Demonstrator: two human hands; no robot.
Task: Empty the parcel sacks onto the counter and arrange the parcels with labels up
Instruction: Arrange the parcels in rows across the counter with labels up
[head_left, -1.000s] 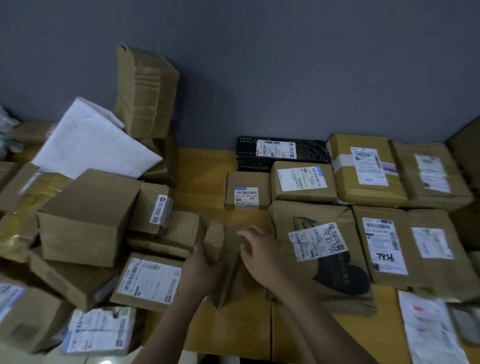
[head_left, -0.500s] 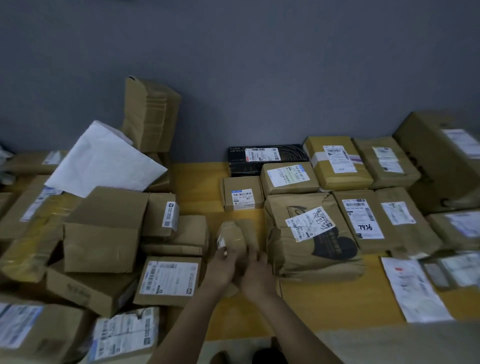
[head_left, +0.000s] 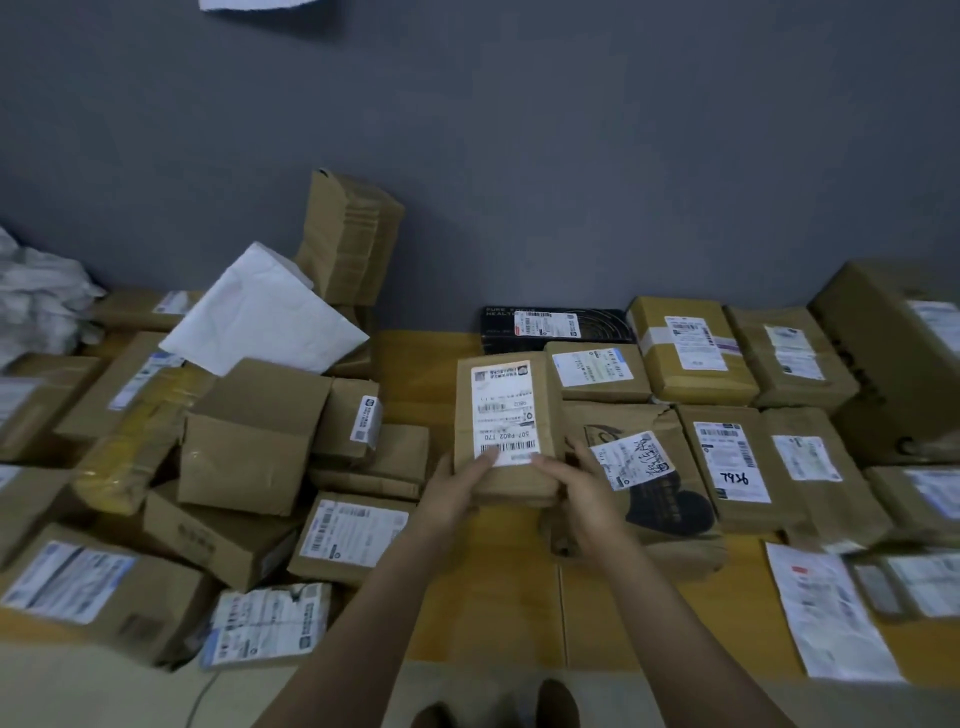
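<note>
Below grey wall (head_left: 519, 156) | yellow counter (head_left: 421, 374) | jumbled parcels (head_left: 254, 431) left | label-up parcels (head_left: 691, 353) right

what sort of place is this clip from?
Likely a parcel sorting or pickup point: a yellow counter covered in shipping-labelled boxes, a jumbled heap at left, and the left hand and right hand holding one parcel label-up.

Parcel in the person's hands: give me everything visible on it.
The parcel is a flat, oblong brown package, cardboard or kraft paper by its look. A white barcoded shipping label faces up, its print upside down to the camera. The left hand and right hand grip its near end, thumbs on top at the label's edge. It lies just left of a torn brown bag; whether it rests on the counter is unclear.
</note>
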